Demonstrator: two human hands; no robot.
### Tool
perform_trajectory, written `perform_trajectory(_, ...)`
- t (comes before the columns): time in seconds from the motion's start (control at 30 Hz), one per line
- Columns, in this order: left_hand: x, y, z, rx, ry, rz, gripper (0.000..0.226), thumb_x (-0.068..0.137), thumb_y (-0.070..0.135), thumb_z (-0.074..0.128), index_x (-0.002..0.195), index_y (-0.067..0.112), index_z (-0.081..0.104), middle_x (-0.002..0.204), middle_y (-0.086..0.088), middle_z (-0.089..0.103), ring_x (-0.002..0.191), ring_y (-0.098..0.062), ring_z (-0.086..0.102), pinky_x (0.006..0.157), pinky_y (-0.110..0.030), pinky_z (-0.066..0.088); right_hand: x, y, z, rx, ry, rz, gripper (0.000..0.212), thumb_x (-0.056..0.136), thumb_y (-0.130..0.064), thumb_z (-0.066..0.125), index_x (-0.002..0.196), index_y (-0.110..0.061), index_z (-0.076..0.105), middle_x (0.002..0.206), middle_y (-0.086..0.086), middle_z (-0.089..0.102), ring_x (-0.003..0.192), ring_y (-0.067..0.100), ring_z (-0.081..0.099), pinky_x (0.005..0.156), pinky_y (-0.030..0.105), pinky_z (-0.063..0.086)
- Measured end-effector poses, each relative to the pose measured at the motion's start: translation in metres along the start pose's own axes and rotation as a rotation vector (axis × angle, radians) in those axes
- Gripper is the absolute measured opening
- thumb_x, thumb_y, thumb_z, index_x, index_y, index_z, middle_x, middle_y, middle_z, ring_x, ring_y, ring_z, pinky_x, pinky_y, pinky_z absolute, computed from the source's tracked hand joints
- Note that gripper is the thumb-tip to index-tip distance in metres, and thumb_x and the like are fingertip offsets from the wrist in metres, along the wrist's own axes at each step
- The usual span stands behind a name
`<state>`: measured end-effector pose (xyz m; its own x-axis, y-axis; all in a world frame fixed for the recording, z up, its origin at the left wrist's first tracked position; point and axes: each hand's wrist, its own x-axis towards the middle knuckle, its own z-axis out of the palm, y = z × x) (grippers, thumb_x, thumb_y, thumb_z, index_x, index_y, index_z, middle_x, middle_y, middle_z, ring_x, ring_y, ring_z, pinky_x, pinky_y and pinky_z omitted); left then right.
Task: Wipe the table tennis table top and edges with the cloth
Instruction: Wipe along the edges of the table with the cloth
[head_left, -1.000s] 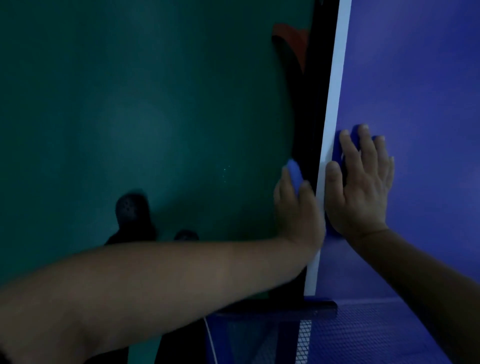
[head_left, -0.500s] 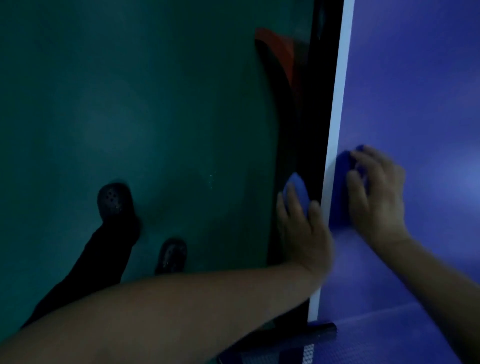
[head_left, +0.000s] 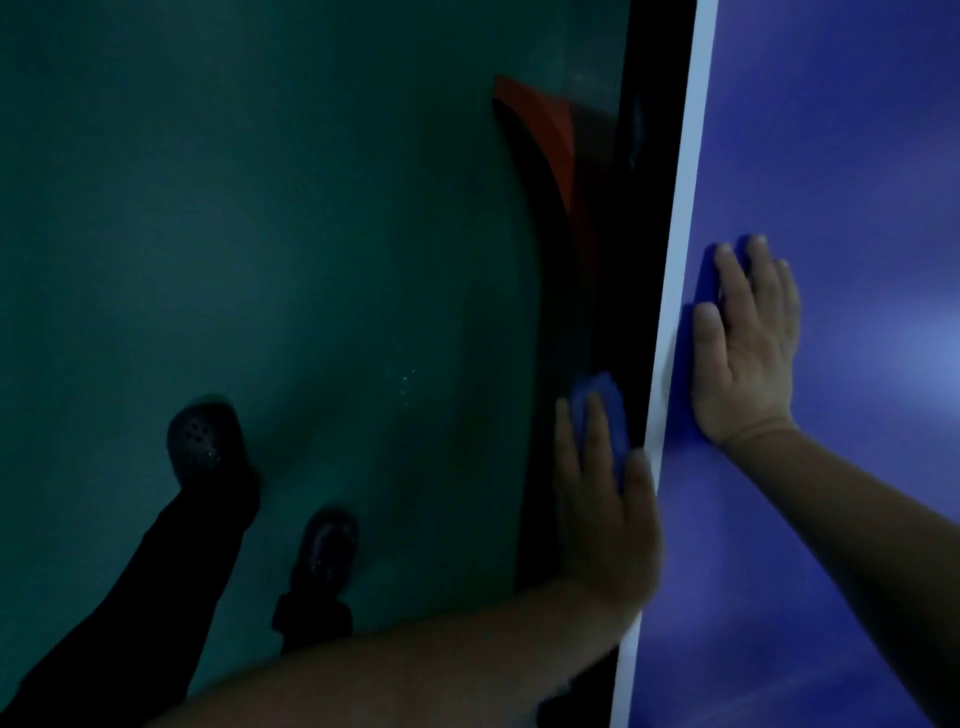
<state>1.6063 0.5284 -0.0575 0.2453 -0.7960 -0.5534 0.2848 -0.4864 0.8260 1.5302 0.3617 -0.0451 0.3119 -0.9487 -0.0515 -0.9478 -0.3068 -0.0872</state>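
Note:
The blue table tennis table (head_left: 857, 156) fills the right side, with a white line (head_left: 691, 156) along its left border and a dark side edge below it. A blue cloth (head_left: 600, 400) is draped over that edge. My left hand (head_left: 602, 514) presses the hanging part of the cloth flat against the side edge, fingers straight. My right hand (head_left: 745, 348) lies flat on the cloth's upper part (head_left: 701, 291) on the table top, fingers spread.
Green floor (head_left: 260, 234) lies left of the table. My two dark shoes (head_left: 202, 441) and a trouser leg stand on it. An orange and black object (head_left: 545, 135) sits under the table edge at the top.
Both hands have slid the cloth further along the table edge, away from the net, which has dropped out of view. My right hand's fingers went from curled to flat again.

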Motion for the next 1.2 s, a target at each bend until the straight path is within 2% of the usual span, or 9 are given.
perform_trajectory(0.17, 0.121, 0.072, 0.006, 0.013, 0.041, 0.087, 0.067, 0.098, 0.052, 0.024, 0.161, 0.030, 0.017, 0.169, 0.004, 0.005, 0.153, -0.008, 0.007, 0.122, -0.029, 0.013, -0.003, 0.000, -0.001, 0.046, -0.034, 0.005, 0.053, 0.106, -0.045, 0.025, 0.157, -0.035, 0.016, 0.168, -0.002, 0.009, 0.156, 0.026, 0.003, 0.125, 0.050, 0.005)
perform_trajectory(0.33, 0.059, 0.029, -0.004, 0.004, -0.007, 0.240, 0.060, 0.105, 0.057, 0.018, 0.160, 0.036, 0.007, 0.169, 0.010, 0.001, 0.154, -0.003, 0.003, 0.125, -0.031, 0.014, -0.004, -0.001, 0.000, 0.057, -0.018, 0.012, 0.053, 0.106, -0.043, 0.027, 0.157, -0.032, 0.020, 0.168, 0.002, 0.013, 0.156, 0.028, 0.006, 0.124, 0.055, 0.009)
perform_trajectory(0.5, 0.032, 0.010, -0.009, 0.019, -0.071, 0.103, 0.059, 0.099, 0.070, 0.009, 0.155, 0.054, -0.001, 0.166, 0.022, -0.010, 0.154, -0.007, 0.002, 0.123, -0.046, 0.022, -0.005, 0.000, 0.000, 0.069, -0.017, 0.003, 0.052, 0.106, -0.042, 0.029, 0.156, -0.035, 0.018, 0.168, 0.001, 0.013, 0.156, 0.028, 0.006, 0.123, 0.057, 0.010)
perform_trajectory(0.6, 0.109, 0.040, -0.004, 0.105, 0.020, 0.151, 0.074, 0.100, 0.065, 0.011, 0.161, 0.024, 0.012, 0.170, 0.000, 0.001, 0.155, -0.015, -0.008, 0.126, -0.044, 0.004, -0.006, 0.000, 0.000, 0.064, -0.017, 0.008, 0.052, 0.106, -0.041, 0.029, 0.157, -0.033, 0.019, 0.168, 0.002, 0.014, 0.156, 0.030, 0.007, 0.123, 0.057, 0.010)
perform_trajectory(0.7, 0.161, 0.071, -0.007, 0.057, 0.019, 0.217, 0.065, 0.103, 0.042, 0.024, 0.156, 0.004, 0.027, 0.166, -0.014, 0.019, 0.154, -0.027, 0.012, 0.125, -0.046, 0.012, -0.006, 0.001, 0.000, 0.071, -0.010, 0.001, 0.052, 0.106, -0.040, 0.030, 0.157, -0.030, 0.020, 0.167, 0.005, 0.015, 0.155, 0.031, 0.008, 0.123, 0.057, 0.010)
perform_trajectory(0.83, 0.097, 0.028, -0.014, -0.006, -0.079, 0.258, 0.064, 0.105, 0.050, 0.028, 0.162, 0.027, 0.013, 0.169, 0.002, 0.007, 0.155, -0.012, 0.009, 0.124, -0.046, 0.018, -0.007, 0.002, 0.000, 0.072, -0.012, 0.006, 0.052, 0.106, -0.039, 0.031, 0.157, -0.032, 0.020, 0.167, 0.002, 0.015, 0.155, 0.030, 0.008, 0.122, 0.059, 0.011)
perform_trajectory(0.97, 0.009, -0.018, -0.019, 0.049, -0.136, 0.240, 0.059, 0.103, 0.064, 0.021, 0.157, 0.052, 0.002, 0.168, 0.014, -0.005, 0.156, -0.015, 0.006, 0.122, -0.051, 0.021, -0.006, 0.002, 0.000, 0.079, -0.023, 0.006, 0.052, 0.106, -0.040, 0.029, 0.157, -0.033, 0.019, 0.167, 0.001, 0.013, 0.156, 0.029, 0.006, 0.123, 0.059, 0.010)
perform_trajectory(1.07, 0.047, -0.003, -0.015, 0.014, -0.106, 0.283, 0.061, 0.103, 0.062, 0.022, 0.159, 0.044, 0.006, 0.169, 0.012, -0.002, 0.156, -0.019, 0.007, 0.122, -0.053, 0.022, -0.006, 0.003, 0.001, 0.076, -0.007, -0.008, 0.052, 0.106, -0.039, 0.030, 0.156, -0.030, 0.021, 0.167, 0.003, 0.015, 0.155, 0.031, 0.008, 0.122, 0.059, 0.011)
perform_trajectory(1.2, 0.159, 0.043, -0.013, 0.094, -0.042, 0.425, 0.080, 0.101, 0.064, 0.020, 0.160, 0.010, 0.016, 0.169, -0.011, 0.011, 0.156, -0.022, 0.007, 0.125, -0.048, 0.014, -0.007, 0.003, 0.001, 0.084, 0.001, -0.005, 0.052, 0.106, -0.039, 0.031, 0.156, -0.029, 0.021, 0.167, 0.004, 0.016, 0.155, 0.032, 0.009, 0.122, 0.059, 0.011)
